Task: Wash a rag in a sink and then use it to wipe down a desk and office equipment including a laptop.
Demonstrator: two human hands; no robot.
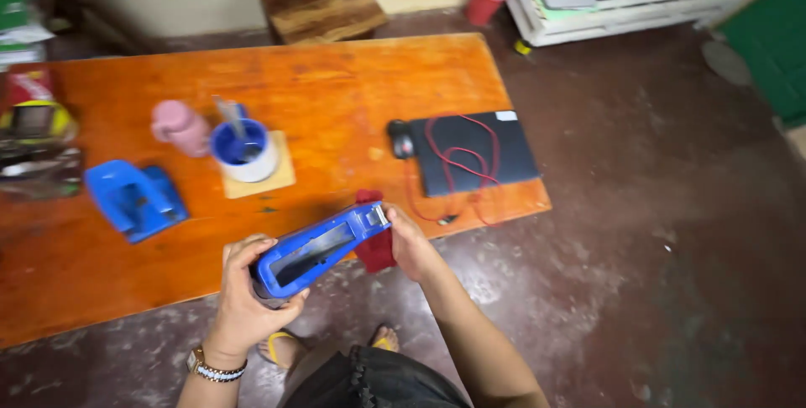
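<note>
With the left hand (pixel 243 299) clenched around the rear of the blue tape dispenser (pixel 319 248) and the right hand (pixel 411 244) pinching its front end with the red cloth (pixel 375 248) beneath, the unsupported middle could likely twist free and drop to the floor (pixel 638 290).

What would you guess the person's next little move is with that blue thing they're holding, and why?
Probably a wipe along the blue device with the red cloth. The left hand grips its near end, steadying it above the orange table edge, while the right hand sits at the far end, pressing the cloth against it.
</note>
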